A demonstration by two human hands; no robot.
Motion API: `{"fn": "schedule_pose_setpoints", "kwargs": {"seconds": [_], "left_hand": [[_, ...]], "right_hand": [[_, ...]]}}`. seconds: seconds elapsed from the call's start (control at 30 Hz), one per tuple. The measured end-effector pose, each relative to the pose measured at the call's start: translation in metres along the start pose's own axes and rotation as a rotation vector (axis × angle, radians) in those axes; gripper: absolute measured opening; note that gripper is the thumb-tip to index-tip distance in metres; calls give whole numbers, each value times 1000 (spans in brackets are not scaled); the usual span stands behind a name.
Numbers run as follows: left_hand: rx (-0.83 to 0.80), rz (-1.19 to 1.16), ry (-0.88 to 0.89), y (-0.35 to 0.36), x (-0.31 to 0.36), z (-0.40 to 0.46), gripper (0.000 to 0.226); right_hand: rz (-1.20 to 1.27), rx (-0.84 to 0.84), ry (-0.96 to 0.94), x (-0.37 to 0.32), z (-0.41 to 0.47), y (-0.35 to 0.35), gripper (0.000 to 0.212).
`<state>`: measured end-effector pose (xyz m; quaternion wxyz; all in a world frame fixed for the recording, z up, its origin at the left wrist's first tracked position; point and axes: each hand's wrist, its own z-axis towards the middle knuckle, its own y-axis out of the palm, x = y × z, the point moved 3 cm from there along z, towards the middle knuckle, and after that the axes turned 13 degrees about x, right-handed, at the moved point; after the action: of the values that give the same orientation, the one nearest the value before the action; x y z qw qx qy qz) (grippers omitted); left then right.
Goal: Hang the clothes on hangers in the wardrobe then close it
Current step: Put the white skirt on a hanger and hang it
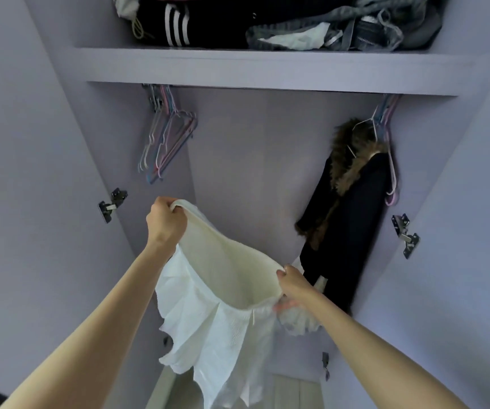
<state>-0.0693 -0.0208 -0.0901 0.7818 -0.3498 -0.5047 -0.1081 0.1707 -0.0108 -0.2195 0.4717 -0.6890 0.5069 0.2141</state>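
I hold a white garment (223, 305) spread out in front of the open lilac wardrobe (252, 160). My left hand (165, 221) grips its cream upper edge, raised high at the left. My right hand (292, 286) grips the same edge lower at the right. Crinkled white fabric hangs down below both hands. A bunch of bare wire hangers (167, 134) hangs under the shelf at the left. More hangers (386, 119) hang at the right, one carrying a dark coat with a fur collar (347, 208).
The shelf (267, 69) above holds a pile of folded dark and grey clothes (267, 22). Both wardrobe doors stand open, with hinges at the left (112, 204) and right (404, 235). Pale fabric shows at the wardrobe bottom (296, 392).
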Motion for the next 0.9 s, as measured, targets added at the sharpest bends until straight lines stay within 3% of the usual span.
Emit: {"fn": "schedule_pose_setpoints", "kwargs": {"seconds": [0.1,0.17,0.33,0.43,0.63,0.73,0.9], "left_hand": [[-5,100,28,12,-23,39,36],[-31,180,66,17,-42,62,32],[-196,253,122,39,-81,131,26],[-284,195,-4,50,-92,165,25],[-379,-28,-238,60,-104,203,17],[-438,-106,-253,57,-98,206,16],[-343,-160,-165,52,-86,221,20]], "right_hand": [[439,131,91,-27,29,12,42],[495,198,56,-45,43,6,44],[191,298,-232,-112,89,13,31],[86,329,-363,-149,106,29,51],[-64,536,-274,-183,142,43,75],[-116,489,-233,-190,161,54,71],[-216,264,-209,-202,186,87,60]]}}
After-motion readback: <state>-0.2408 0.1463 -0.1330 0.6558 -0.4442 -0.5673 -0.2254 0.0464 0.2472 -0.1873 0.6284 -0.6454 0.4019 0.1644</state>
